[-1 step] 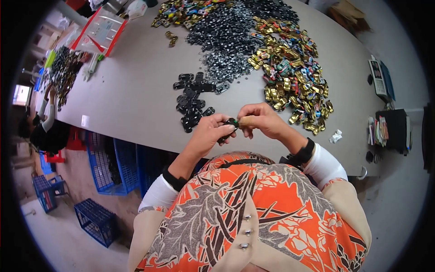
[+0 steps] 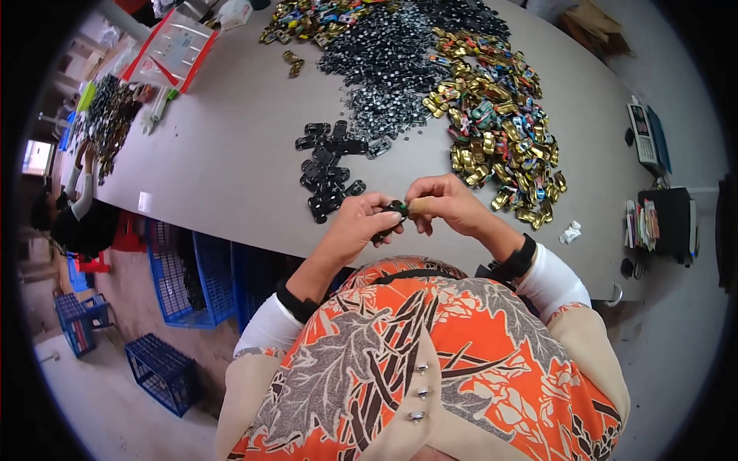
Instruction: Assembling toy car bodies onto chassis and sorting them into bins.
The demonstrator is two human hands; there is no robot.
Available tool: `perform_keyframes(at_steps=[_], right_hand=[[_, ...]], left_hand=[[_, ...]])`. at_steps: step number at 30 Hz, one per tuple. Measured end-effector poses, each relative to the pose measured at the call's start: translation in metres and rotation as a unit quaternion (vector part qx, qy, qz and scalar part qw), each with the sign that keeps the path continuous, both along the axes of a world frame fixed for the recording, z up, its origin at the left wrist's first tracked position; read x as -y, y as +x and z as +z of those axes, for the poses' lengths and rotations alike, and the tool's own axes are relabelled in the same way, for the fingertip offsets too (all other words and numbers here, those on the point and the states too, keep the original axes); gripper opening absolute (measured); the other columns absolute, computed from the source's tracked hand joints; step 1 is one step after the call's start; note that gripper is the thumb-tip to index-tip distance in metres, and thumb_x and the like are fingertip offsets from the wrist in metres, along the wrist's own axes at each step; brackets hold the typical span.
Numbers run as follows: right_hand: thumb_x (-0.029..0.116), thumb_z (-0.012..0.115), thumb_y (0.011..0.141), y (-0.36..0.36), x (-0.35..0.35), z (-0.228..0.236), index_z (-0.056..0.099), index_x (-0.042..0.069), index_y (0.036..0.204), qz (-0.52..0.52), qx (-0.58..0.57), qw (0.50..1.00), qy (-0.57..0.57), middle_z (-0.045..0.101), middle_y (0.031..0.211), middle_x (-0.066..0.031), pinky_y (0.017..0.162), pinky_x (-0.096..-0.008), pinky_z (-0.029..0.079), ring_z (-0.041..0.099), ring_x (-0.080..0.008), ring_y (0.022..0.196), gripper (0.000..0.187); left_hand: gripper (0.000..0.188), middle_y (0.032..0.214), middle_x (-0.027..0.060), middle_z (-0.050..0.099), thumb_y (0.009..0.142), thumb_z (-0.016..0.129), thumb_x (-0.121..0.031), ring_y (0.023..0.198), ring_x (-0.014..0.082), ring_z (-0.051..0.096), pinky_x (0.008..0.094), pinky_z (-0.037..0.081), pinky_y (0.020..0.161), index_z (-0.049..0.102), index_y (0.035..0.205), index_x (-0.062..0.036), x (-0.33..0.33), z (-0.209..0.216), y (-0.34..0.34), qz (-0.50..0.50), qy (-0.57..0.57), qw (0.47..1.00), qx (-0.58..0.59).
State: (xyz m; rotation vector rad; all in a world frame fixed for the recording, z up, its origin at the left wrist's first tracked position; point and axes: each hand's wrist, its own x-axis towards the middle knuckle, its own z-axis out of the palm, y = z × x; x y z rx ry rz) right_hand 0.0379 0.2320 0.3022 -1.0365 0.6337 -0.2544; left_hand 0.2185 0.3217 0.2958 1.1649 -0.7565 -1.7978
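Close to the table's near edge, my left hand [image 2: 355, 227] is closed round a small dark toy car [image 2: 397, 208] with a spot of green on it. My right hand [image 2: 452, 206] pinches at the car's right end, thumb against fingers. Whatever lies between those right fingertips is hidden. Just beyond my left hand is a loose group of black toy car bases [image 2: 329, 170]. Gold and coloured toy car bodies [image 2: 500, 142] form a long heap beyond my right hand. Small clear and black parts [image 2: 384, 54] are piled at the far middle.
A red-edged plastic bag [image 2: 171, 52] lies on the grey table [image 2: 238, 146] at far left. Another person [image 2: 77, 207] works by a pile of parts there. Blue crates [image 2: 165, 373] stand on the floor at left. A crumpled white scrap [image 2: 570, 232] lies at right.
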Motion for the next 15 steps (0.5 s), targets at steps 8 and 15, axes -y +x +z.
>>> perform_keyframes(at_steps=[8, 15], right_hand=[[0.009, 0.056, 0.078, -0.005, -0.007, -0.004, 0.059, 0.001, 0.073, 0.033, -0.068, 0.996, -0.047, 0.056, 0.057, -0.0027, 0.041, -0.0224, 0.043, 0.055, -0.0100, 0.047, 0.010], [0.017, 0.057, 0.082, -0.021, 0.032, -0.039, 0.058, 0.002, 0.081, -0.078, 0.024, 0.997, -0.010, 0.060, 0.072, -0.0058, 0.050, -0.0249, 0.047, 0.057, -0.0131, 0.054, 0.015]], left_hand=[[0.016, 0.069, 0.0037, 0.061, 0.079, 0.059, -0.010, 0.051, 0.0049, 0.052, 0.0165, 0.038, 0.042, 0.057, 0.091, -0.0007, -0.002, -0.003, -0.012, -0.031, 0.014, 0.998, 0.057], [0.020, 0.081, 0.0064, 0.060, 0.078, 0.059, -0.014, 0.063, 0.0114, 0.057, 0.0233, 0.047, 0.058, 0.056, 0.094, -0.0020, -0.034, -0.023, 0.044, -0.010, -0.009, 0.991, 0.133]])
